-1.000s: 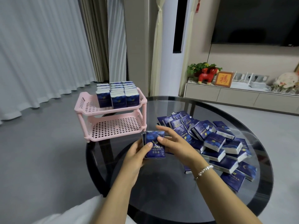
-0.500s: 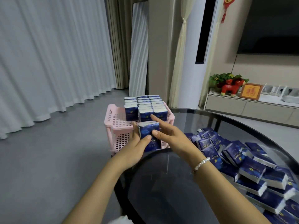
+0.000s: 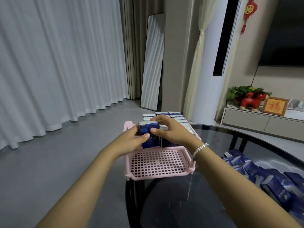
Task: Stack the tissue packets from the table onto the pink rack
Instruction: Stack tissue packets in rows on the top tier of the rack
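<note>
A small upright bundle of blue tissue packets (image 3: pixel 148 134) is held over the top shelf of the pink rack (image 3: pixel 158 176), just in front of the rows of packets (image 3: pixel 176 116) standing there. My left hand (image 3: pixel 131 142) grips its left side with the thumb across the front. My right hand (image 3: pixel 171 131) holds its right side, fingers curled over the top. The lower shelf of the rack shows its bare grid. A pile of loose blue packets (image 3: pixel 269 180) lies on the glass table (image 3: pixel 181 203) at the right.
The rack stands at the table's far left edge, with grey floor beyond. A leaning mirror (image 3: pixel 153 63) and white curtains (image 3: pixel 57 63) are behind. A low cabinet (image 3: pixel 263 122) with a red figurine and a framed picture is at the right.
Both hands carried the bundle from above the table up and forward to the rack's top shelf. The view turned left toward the rack.
</note>
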`<state>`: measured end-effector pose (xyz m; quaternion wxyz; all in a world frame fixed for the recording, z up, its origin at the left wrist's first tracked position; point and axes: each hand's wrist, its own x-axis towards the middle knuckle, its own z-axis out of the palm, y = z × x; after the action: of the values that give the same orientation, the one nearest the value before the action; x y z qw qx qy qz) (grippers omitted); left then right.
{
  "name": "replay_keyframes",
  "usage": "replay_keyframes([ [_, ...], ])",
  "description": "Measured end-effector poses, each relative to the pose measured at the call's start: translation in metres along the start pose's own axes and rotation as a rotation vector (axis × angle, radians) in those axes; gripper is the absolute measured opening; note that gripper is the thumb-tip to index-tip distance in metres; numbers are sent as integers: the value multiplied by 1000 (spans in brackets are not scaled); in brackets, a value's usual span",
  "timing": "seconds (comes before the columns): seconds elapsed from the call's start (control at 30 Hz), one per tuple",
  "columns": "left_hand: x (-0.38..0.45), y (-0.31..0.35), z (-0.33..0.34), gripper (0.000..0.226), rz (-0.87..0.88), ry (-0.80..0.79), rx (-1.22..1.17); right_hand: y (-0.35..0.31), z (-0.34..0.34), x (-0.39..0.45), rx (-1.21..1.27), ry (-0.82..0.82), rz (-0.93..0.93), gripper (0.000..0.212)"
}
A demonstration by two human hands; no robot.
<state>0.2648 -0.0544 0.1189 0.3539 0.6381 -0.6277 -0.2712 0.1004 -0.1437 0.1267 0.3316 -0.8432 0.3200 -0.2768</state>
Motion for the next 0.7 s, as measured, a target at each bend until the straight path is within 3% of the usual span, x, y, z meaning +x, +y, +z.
replay_keyframes([
  [0.23, 33, -27, 14, 73, -35, 19, 273, 16, -1, 18, -306, -38, 55, 44],
  [0.4, 37, -31, 23, 77, -14, 54, 557, 15, 2, 17, -516, -62, 25, 50],
  [0.57, 33, -30, 23, 81, -29, 49, 560, 15, 1, 9, -667, -71, -64, 42],
  [0.7, 27, -27, 35, 83, -23, 135, 564, 20, 1, 2, -743, -72, -102, 42],
])
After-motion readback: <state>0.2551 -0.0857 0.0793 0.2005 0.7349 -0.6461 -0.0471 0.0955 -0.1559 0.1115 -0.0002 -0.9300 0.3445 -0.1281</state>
